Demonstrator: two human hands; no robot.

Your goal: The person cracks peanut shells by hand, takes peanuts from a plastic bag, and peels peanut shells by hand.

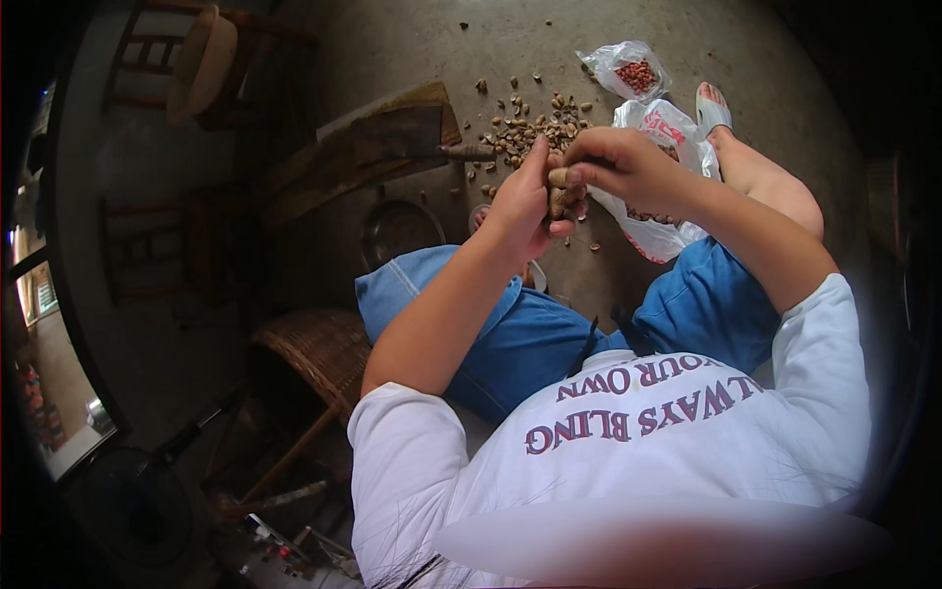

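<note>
My left hand (521, 200) holds unshelled peanuts (557, 203) against its curled fingers, thumb raised. Thumb and fingers of my right hand (622, 163) meet at the upper peanut (559, 177), touching it beside the left palm. Below both hands, a heap of broken peanut shells (541, 131) is scattered over the floor. A white plastic bag with red print (673, 125) lies partly behind my right forearm, with peanuts (651, 216) showing in its opening. Farther out, a smaller clear plastic bag (617, 59) contains shelled red peanuts (637, 76).
On the left are a dark round basin (401, 232), a wooden board (397, 132) and a wicker basket (316, 346). A pale basin (210, 59) leans on a wooden chair (143, 55). My sandalled foot (712, 110) rests near the bags.
</note>
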